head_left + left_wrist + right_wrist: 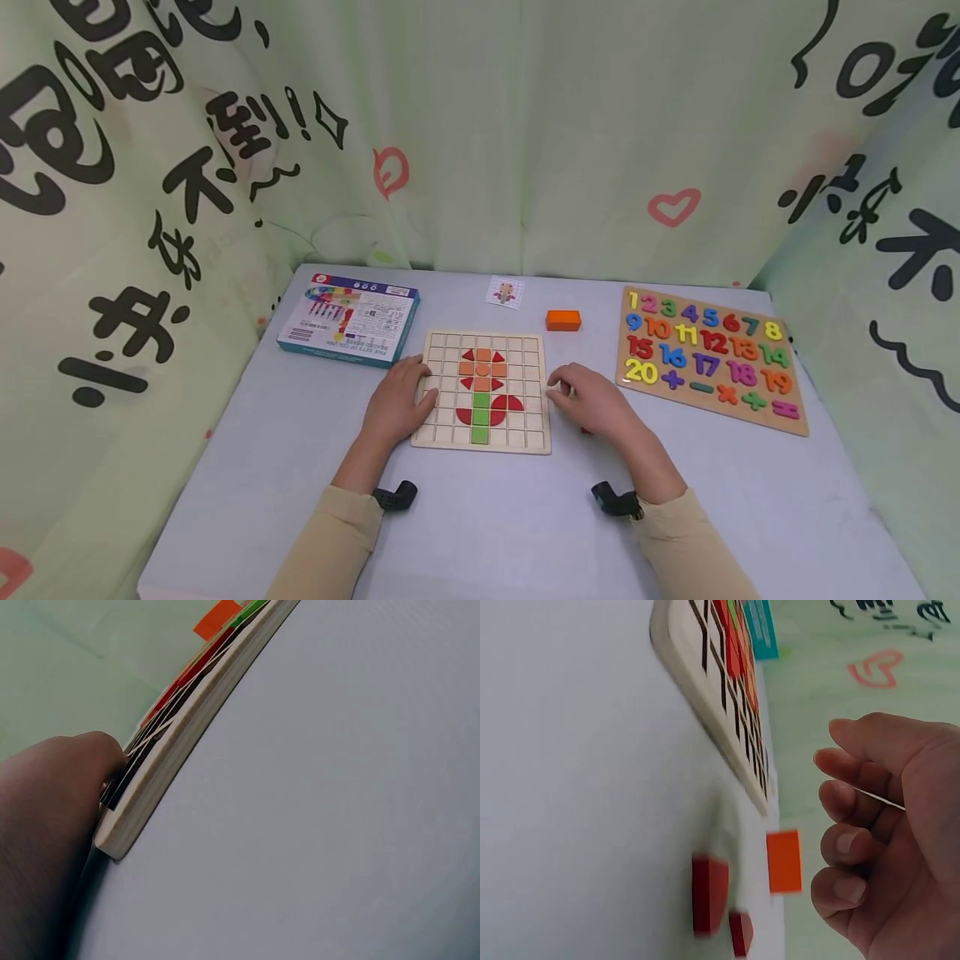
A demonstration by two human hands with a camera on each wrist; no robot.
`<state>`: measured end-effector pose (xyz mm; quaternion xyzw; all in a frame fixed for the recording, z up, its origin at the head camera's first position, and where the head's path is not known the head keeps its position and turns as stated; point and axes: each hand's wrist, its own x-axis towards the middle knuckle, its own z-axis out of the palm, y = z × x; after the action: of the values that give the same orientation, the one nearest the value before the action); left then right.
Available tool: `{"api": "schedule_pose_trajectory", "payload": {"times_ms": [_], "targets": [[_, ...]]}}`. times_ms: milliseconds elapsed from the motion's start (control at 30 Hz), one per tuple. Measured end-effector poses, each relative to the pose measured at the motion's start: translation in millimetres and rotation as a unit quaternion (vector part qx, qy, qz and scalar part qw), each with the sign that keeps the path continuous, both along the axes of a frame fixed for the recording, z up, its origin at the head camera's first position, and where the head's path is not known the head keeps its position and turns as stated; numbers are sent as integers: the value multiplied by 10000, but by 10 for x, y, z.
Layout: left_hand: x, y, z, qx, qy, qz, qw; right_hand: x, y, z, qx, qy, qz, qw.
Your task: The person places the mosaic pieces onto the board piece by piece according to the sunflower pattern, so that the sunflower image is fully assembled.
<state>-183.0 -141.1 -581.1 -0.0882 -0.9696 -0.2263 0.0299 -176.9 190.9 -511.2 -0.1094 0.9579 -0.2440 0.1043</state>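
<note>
A wooden grid board (450, 437) lies in the middle of the table, with red, orange and green pieces set in it as a flower shape. My left hand (405, 392) rests on the board's left edge with its fingers laid flat; the left wrist view shows the left hand (67, 802) touching the board's rim (172, 772). My right hand (577, 392) hovers just right of the board, fingers loosely curled and holding nothing. In the right wrist view the right hand (855, 840) is above two loose red pieces (709, 892) on the table.
An orange block (563, 320) and a small pattern card (505, 292) lie behind the board. A blue box (348, 321) sits at the back left. A number puzzle board (708, 358) lies to the right. Green printed curtains close in the table.
</note>
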Motion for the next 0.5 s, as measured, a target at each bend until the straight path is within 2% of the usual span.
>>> {"api": "schedule_pose_trajectory", "payload": {"times_ms": [267,500], "targets": [[4,0,-11,8,46,-6,10000,-32,494,-78,-44,-119,-453,9989],[-2,-5,-25,-18,103,-20,9999,-21,775,-177,-135,-216,-467,9986]]}}
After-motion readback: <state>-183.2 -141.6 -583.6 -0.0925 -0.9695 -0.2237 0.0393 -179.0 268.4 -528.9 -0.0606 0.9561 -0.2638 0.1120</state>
